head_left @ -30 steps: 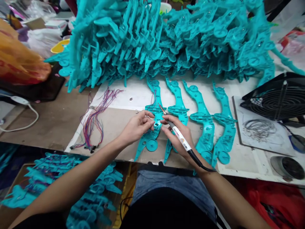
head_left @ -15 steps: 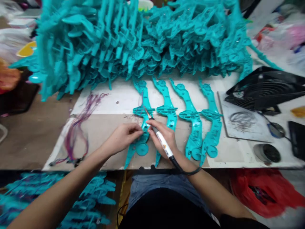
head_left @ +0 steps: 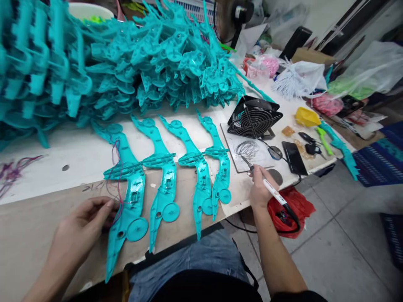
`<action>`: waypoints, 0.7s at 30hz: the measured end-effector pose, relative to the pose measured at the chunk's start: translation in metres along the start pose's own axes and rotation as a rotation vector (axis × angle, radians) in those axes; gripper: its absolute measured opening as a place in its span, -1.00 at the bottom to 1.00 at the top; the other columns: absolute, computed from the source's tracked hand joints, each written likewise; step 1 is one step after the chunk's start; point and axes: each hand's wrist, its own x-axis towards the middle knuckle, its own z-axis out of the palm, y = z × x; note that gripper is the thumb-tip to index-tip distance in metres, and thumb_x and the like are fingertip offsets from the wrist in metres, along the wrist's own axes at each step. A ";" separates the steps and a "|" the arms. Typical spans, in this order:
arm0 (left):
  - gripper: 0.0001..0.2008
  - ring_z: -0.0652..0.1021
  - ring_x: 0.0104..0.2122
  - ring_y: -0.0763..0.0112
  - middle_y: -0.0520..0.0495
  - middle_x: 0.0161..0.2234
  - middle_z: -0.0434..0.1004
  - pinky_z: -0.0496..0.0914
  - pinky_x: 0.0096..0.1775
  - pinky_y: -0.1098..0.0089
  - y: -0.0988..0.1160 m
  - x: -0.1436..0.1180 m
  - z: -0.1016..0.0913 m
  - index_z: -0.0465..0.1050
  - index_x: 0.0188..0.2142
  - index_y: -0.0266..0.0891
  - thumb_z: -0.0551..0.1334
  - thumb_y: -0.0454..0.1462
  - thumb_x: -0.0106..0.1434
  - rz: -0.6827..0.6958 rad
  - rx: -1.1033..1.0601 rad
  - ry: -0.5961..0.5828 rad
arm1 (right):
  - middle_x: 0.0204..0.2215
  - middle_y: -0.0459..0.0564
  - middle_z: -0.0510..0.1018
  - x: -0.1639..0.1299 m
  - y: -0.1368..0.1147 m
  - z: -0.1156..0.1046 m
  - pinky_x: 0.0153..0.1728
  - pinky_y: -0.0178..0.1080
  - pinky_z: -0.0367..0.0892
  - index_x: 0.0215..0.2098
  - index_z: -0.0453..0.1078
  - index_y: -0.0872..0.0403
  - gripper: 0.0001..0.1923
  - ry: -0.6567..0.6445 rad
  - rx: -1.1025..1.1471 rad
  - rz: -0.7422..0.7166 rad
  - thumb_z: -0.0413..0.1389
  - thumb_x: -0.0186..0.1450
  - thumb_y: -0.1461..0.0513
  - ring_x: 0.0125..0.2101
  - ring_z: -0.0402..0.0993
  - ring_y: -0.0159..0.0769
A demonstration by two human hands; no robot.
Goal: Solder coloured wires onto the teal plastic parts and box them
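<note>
My right hand [head_left: 260, 186] is closed around a white soldering iron [head_left: 273, 191], its dark tip pointing at a coil of thin solder wire [head_left: 247, 149] on a pale board [head_left: 234, 161]. Over the leftmost teal plastic part [head_left: 135, 188], my left hand [head_left: 94, 216] pinches thin purple and red wires [head_left: 119, 184] that run up along that part. Three more teal parts lie in a row to its right, among them the second teal part [head_left: 166, 180] and the rightmost teal part [head_left: 222, 172].
A large heap of teal parts [head_left: 157, 63] fills the back of the table. A black fan [head_left: 255, 119] stands on the board's far side. Right of it lie a phone [head_left: 294, 157] and a yellow scoop-like tray [head_left: 307, 116]. A red bag [head_left: 291, 209] sits below the table edge.
My right hand has carried the soldering iron from the leftmost teal part rightward to the solder wire. My left hand stays by the leftmost part. The view has turned right.
</note>
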 end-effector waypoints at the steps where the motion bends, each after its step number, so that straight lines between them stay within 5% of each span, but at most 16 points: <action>1: -0.55 0.49 -0.56 0.33 0.03 -0.58 0.54 0.41 -0.50 0.39 0.001 -0.001 0.001 0.42 -0.46 -0.19 0.26 0.06 -0.29 -0.013 -0.041 0.016 | -0.47 0.01 0.60 0.003 0.006 0.002 -0.34 -0.21 0.41 -0.26 0.57 0.16 -0.64 -0.016 -0.013 0.003 0.11 0.24 0.04 -0.47 0.49 -0.30; 8: -0.67 0.46 -0.54 0.38 0.12 -0.61 0.49 0.39 -0.49 0.43 0.008 -0.002 -0.001 0.44 -0.47 -0.15 0.33 -0.04 -0.22 -0.036 -0.119 0.033 | -0.33 0.07 0.64 0.009 0.015 0.008 -0.18 -0.15 0.44 -0.27 0.58 0.15 -0.66 -0.084 -0.008 -0.024 0.12 0.24 0.05 -0.31 0.55 -0.21; 14: -0.75 0.48 -0.48 0.33 0.06 -0.56 0.54 0.36 -0.48 0.44 0.028 -0.007 0.001 0.45 -0.52 -0.16 0.28 -0.06 -0.16 -0.023 -0.035 0.089 | -0.40 0.03 0.63 0.011 0.021 0.010 -0.27 -0.16 0.45 -0.23 0.58 0.15 -0.62 -0.098 0.034 0.058 0.14 0.23 0.02 -0.39 0.53 -0.23; 21: -0.68 0.52 -0.46 0.31 0.07 -0.53 0.55 0.41 -0.42 0.42 0.013 0.001 0.001 0.44 -0.34 -0.17 0.25 -0.03 -0.02 0.035 0.072 -0.037 | -0.30 0.03 0.64 0.009 0.018 0.009 -0.14 -0.16 0.44 -0.24 0.58 0.12 -0.67 -0.109 0.010 -0.035 0.13 0.26 0.05 -0.27 0.56 -0.21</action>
